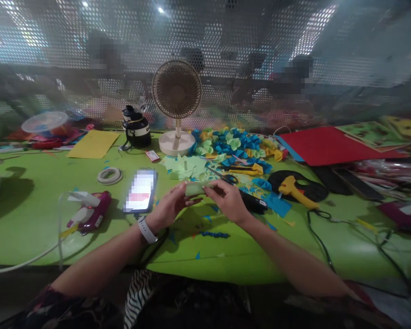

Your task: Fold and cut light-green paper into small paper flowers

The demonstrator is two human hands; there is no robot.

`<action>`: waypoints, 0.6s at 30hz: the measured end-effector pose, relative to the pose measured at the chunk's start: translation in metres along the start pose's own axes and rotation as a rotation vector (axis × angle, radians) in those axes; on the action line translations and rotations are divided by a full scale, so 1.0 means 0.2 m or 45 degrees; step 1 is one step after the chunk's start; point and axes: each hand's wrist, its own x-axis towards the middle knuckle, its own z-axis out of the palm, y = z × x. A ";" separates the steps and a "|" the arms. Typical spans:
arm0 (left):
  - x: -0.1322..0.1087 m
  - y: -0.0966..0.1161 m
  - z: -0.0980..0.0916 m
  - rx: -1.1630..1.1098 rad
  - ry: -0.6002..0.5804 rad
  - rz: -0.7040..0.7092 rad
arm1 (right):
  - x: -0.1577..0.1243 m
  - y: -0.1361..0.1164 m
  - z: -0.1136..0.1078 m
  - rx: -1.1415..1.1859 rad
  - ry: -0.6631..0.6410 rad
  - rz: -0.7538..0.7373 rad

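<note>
Both my hands meet above the green table [37, 214], pinching a small piece of light green paper [196, 188] between them. My left hand [171, 205], with a white watch band at the wrist, grips the piece's left end. My right hand [228, 197] closes its fingers on the right end. Just behind the paper lie several loose light green paper squares [183, 167]. A lit phone [141, 190] lies flat to the left of my left hand.
A small desk fan [177, 107] stands at the back with a pile of blue, green and yellow folded paper pieces [234, 144] beside it. A yellow glue gun [296, 191], scissors [226, 176], a tape roll [110, 175], a magenta tool [91, 212], red paper [329, 144] and cables [329, 246] surround my hands.
</note>
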 end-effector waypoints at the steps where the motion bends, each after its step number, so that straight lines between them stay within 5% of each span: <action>1: 0.00 0.00 0.00 0.059 -0.008 0.034 | 0.00 0.00 0.00 0.003 0.013 -0.007; 18: 0.01 -0.04 -0.01 0.239 -0.016 0.064 | -0.01 0.01 0.02 0.056 -0.009 0.008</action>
